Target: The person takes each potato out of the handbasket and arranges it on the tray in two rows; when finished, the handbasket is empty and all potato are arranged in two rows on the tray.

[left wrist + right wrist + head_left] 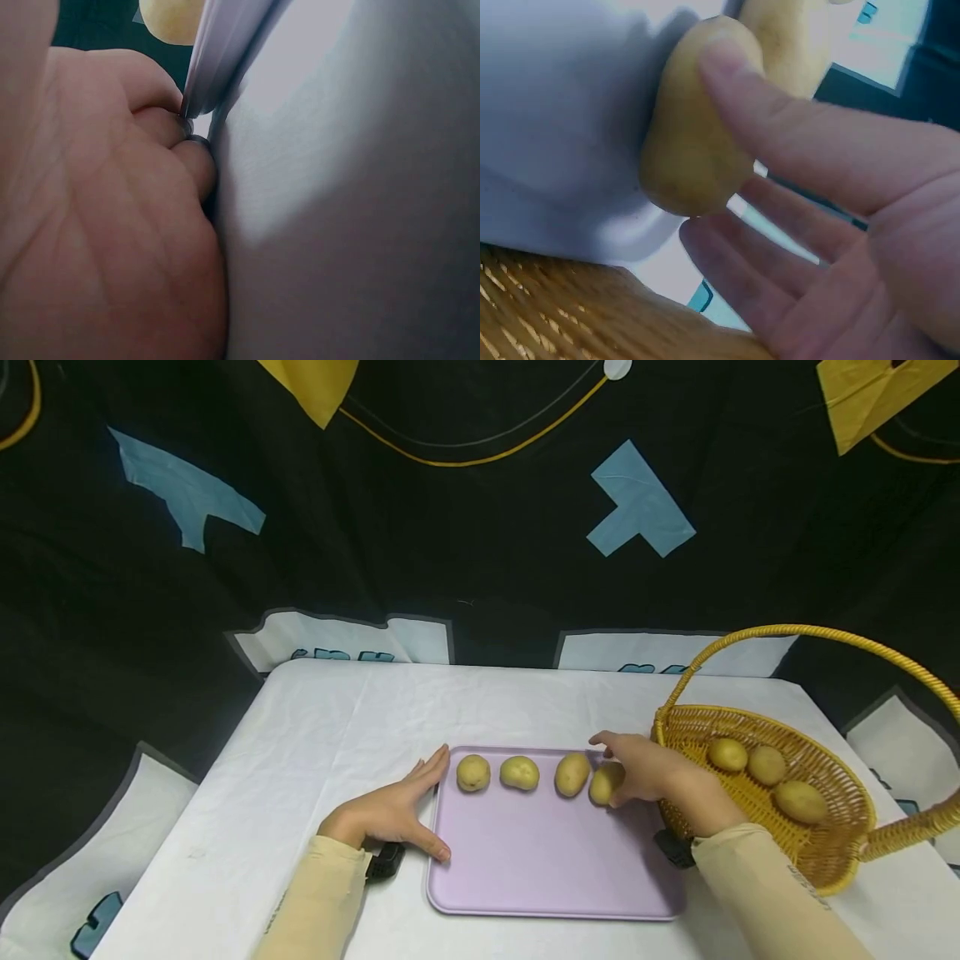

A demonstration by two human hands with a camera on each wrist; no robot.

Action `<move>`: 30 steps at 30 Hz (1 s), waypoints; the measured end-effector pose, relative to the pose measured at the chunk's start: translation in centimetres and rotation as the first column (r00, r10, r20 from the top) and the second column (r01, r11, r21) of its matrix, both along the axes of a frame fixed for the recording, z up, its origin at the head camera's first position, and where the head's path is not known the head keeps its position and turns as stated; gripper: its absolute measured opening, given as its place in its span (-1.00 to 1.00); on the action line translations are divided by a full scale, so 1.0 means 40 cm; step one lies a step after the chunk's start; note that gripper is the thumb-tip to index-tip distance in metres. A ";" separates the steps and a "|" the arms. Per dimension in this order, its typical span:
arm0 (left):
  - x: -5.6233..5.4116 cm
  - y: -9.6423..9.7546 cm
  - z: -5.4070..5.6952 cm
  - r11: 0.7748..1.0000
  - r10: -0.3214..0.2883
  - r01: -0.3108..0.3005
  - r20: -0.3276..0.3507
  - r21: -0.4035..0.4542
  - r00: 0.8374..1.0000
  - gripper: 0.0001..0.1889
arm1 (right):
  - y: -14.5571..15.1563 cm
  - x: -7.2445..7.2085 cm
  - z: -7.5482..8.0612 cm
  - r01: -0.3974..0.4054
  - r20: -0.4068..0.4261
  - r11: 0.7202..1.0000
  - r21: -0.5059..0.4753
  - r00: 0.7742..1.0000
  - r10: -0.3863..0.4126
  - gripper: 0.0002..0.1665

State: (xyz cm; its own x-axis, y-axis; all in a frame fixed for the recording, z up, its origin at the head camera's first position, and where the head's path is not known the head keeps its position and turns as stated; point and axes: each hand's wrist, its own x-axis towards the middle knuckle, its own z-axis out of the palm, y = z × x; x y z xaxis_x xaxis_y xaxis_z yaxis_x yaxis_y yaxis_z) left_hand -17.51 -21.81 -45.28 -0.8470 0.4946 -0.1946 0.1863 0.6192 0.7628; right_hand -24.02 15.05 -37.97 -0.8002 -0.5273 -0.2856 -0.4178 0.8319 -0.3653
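A lilac tray [555, 860] lies on the white table, with potatoes in a row along its far edge: a round potato [473, 773] at the left, then a second potato [519, 773], an oval potato [572, 775] and a rightmost potato [604, 783]. My left hand [393, 810] rests against the tray's left edge, thumb and fingers spread along the rim. At the far right corner my right hand [645, 768] is over the rightmost potato. In the right wrist view its thumb [731, 71] touches that potato [694, 150], while the other fingers extend loosely behind it.
A yellow wicker basket [757, 718] with a tall arched handle [825, 631] stands right of the tray, close beside my right forearm. Several potatoes lie inside, among them a large potato [800, 802]. Behind the table hangs a dark patterned cloth [480, 552].
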 end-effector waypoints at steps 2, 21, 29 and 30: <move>0.000 -0.001 0.000 1.000 0.003 -0.003 0.004 -0.002 1.000 0.53 | 0.010 -0.001 0.008 -0.013 0.006 0.999 -0.050 1.000 0.013 0.03; -0.001 0.001 0.001 1.000 0.008 -0.008 0.011 0.019 1.000 0.51 | 0.171 -0.005 0.114 0.083 0.138 0.914 -0.397 0.990 -0.030 -0.08; 0.000 0.004 0.001 1.000 0.006 -0.006 0.013 0.017 1.000 0.50 | 0.280 -0.004 0.123 0.085 0.233 0.902 -0.423 0.972 0.017 -0.18; 0.000 0.004 0.001 1.000 0.005 -0.006 0.012 0.016 1.000 0.50 | 0.291 -0.005 0.121 0.088 0.242 0.904 -0.418 0.970 0.017 -0.19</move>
